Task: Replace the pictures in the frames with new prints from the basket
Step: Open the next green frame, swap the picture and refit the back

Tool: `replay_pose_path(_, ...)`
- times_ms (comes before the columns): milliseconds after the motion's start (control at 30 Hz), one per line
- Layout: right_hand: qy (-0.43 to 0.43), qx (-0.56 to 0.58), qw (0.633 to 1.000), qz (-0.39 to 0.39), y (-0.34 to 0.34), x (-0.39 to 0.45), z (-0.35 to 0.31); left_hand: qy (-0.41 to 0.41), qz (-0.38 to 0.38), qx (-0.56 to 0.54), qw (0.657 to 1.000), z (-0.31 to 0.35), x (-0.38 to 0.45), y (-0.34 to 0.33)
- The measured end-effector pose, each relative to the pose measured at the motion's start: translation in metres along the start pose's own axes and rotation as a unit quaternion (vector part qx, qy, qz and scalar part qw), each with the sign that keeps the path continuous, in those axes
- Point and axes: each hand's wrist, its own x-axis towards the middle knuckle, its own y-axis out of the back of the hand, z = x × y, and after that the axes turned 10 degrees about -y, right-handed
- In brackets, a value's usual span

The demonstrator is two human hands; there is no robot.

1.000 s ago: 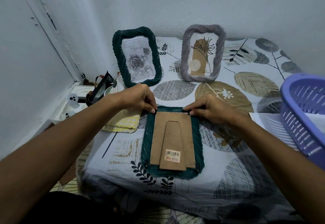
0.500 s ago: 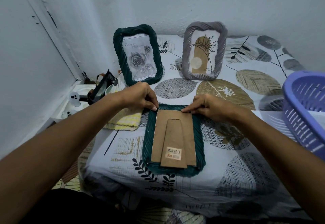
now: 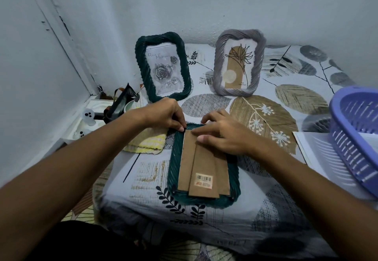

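Your left hand [image 3: 163, 115] pinches the top left corner of the face-down green frame [image 3: 202, 166]; your right hand [image 3: 223, 136] presses spread fingers on its cardboard back [image 3: 185, 164]. The purple basket [image 3: 356, 136] holds paper, barely visible.

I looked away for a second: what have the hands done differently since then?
The right hand slid from the frame's top right corner leftward onto the cardboard backing, fingers flat. The left hand kept pinching the top left corner. The face-down green frame stayed put.

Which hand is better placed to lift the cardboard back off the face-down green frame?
Left. The left hand pinches at the cardboard back's top left corner, while the right hand lies flat, pressing it down.
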Motion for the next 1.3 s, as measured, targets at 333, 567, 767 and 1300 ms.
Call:
replay_pose_path(333,-0.009,0.027,0.999,-0.016,-0.012,0.002,-0.002,-0.009,0.001,0.043,0.999,-0.008,0.003,0.0)
replay_pose_path(567,-0.003,0.05,0.999,-0.009,-0.018,0.004,0.003,-0.01,0.0,0.042,0.999,-0.008,0.005,0.0)
replay_pose_path(767,0.006,0.061,0.998,0.009,-0.021,0.004,0.005,-0.004,0.0,0.029,1.0,-0.005,0.007,0.0)
replay_pose_path(1300,-0.084,0.278,0.957,0.011,0.015,-0.015,0.047,-0.017,0.031,0.055,0.998,-0.005,-0.003,-0.005)
